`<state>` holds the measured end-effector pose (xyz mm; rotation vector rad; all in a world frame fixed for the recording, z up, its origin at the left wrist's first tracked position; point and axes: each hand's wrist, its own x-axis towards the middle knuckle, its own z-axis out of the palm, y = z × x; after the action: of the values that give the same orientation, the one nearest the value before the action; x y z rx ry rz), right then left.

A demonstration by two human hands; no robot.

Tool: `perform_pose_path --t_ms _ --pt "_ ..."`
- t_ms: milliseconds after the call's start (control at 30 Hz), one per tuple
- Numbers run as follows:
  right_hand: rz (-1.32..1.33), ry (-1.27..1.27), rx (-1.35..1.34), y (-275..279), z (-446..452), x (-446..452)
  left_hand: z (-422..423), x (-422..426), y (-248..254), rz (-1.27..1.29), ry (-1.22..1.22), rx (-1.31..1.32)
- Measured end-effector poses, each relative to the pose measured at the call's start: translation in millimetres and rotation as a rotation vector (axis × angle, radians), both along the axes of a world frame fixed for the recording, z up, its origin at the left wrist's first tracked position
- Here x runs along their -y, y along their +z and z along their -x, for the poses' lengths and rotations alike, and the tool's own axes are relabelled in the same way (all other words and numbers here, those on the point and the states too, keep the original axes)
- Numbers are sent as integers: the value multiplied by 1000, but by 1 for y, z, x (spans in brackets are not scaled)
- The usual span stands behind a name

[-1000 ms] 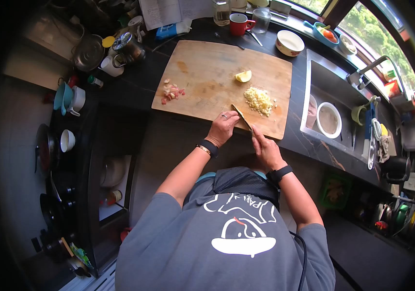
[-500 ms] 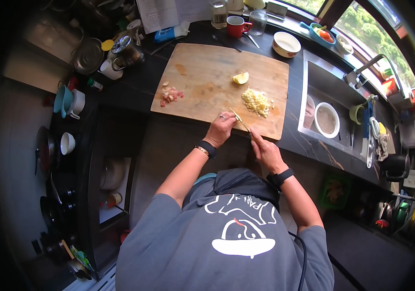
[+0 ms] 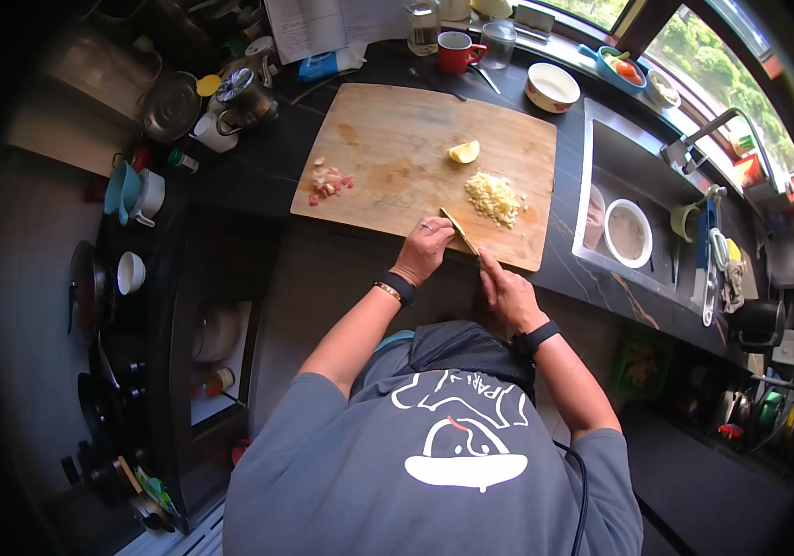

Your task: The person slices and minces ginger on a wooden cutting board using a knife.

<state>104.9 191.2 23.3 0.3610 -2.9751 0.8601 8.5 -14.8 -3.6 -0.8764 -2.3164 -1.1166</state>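
My right hand (image 3: pixel 508 289) is closed round the handle of a knife (image 3: pixel 460 231), whose blade points up and left over the front edge of a wooden cutting board (image 3: pixel 397 139). Against the blade, the fingers of my left hand (image 3: pixel 423 248) are pinched together; pale bits seem to cling to the metal. A heap of finely chopped pale yellow pieces (image 3: pixel 494 198) lies just beyond the knife. Behind it rests a yellow wedge (image 3: pixel 463 152), like lemon. Small pink chopped pieces (image 3: pixel 330 182) lie at the board's left side.
Right of the board is a sink (image 3: pixel 591 176) holding a white round bowl (image 3: pixel 628 233). Along the back stand a red mug (image 3: pixel 457 56), a glass jar (image 3: pixel 500 44) and a patterned bowl (image 3: pixel 552 88). A metal pot (image 3: pixel 247 97) and cups crowd the left counter.
The view has shifted slightly. The knife blade has turned a little between my hands, and my left fingers remain at it. The chopped heaps look the same.
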Motion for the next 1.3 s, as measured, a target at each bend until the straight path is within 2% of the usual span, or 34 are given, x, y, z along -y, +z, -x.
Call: perform_pose_path --t_ms 100,167,267,367,400,500,733,900,1133,1200,1233,1300 --pt "77 -13 118 4 3 -4 0 1 0 -3 -18 -23" --pt "335 -65 155 -4 4 -8 -2 3 2 -11 -39 -12" --pt "452 -153 46 1 7 -11 1 4 0 -21 -58 -1" --pt "386 -42 -42 10 3 -11 -1 5 -1 -11 -49 25" --pt "273 -34 115 25 -1 -9 -1 4 -1 3 -49 43" --pt "187 -4 84 19 -3 -9 2 4 -1 -10 -62 22" --pt "159 45 27 15 -4 -7 1 5 0 27 -60 -9" --pt "58 19 98 13 -2 -4 0 5 -2 21 -40 -25" --pt "110 -32 111 0 0 -2 -5 4 0 46 10 -15" --pt "411 -3 -29 -5 5 -6 -4 3 4 2 2 44" --pt "411 -2 -33 1 5 -8 -2 4 4 2 2 40" --pt "439 -216 116 14 2 -11 -2 6 1 -15 -6 59"
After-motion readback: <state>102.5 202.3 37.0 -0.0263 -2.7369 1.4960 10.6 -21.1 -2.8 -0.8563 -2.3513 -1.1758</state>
